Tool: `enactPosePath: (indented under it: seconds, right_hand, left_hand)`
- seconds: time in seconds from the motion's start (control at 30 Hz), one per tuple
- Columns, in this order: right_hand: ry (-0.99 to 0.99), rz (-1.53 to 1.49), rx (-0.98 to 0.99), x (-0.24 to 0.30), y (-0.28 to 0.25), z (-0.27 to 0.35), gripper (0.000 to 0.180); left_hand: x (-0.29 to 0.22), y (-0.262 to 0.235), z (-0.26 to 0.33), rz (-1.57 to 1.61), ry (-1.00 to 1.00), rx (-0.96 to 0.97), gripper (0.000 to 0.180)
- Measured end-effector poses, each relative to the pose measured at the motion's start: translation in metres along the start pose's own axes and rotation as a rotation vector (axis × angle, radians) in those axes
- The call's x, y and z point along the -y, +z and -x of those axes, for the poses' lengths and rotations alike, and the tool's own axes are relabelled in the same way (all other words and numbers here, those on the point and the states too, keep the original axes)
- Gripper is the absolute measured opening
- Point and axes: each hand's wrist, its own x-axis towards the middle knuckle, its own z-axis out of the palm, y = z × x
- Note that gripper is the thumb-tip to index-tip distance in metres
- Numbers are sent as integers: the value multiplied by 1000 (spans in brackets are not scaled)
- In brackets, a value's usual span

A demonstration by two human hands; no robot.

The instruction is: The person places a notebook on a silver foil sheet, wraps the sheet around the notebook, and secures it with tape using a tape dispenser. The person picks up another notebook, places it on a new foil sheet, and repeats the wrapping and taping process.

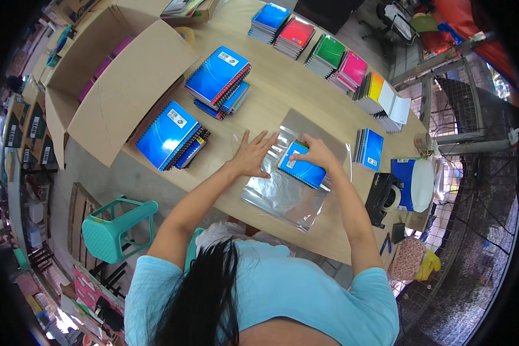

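On the table, a small blue spiral notebook [305, 170], perhaps a stack of them, rests on clear plastic sheets [282, 203]. My right hand [319, 152] grips its far right part, thumb on the cover and fingers over the edge. To the left, my left hand [251, 155] lies with fingers spread on the plastic, apart from the notebook and holding nothing. Whether the plastic is loose sheets or bags, I cannot tell.
Stacks of large blue notebooks [168, 136] stand at left by an open cardboard box [134, 86]. Small notebook stacks in several colours, including a red one [294, 33], line the far edge. At right are a blue stack [369, 149], a tape dispenser [380, 197] and pliers [385, 244].
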Motion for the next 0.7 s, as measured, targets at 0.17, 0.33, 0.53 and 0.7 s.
enactPosePath:
  seconds: [0.17, 0.33, 0.53, 0.7]
  right_hand:
    - [-86, 257, -213, -3, 9, 6, 81]
    - [-282, 502, -653, 2, 7, 36, 70]
    - [-251, -210, -565, 3, 101, 157, 37]
    - [-153, -278, -613, 11, 142, 182, 28]
  left_hand:
    - [0, -2, 0, 40, 22, 5, 140]
    - [-22, -10, 16, -86, 73, -290, 118]
    - [-44, 23, 38, 113, 406, 202, 26]
    - [-40, 35, 28, 164, 409, 164, 14]
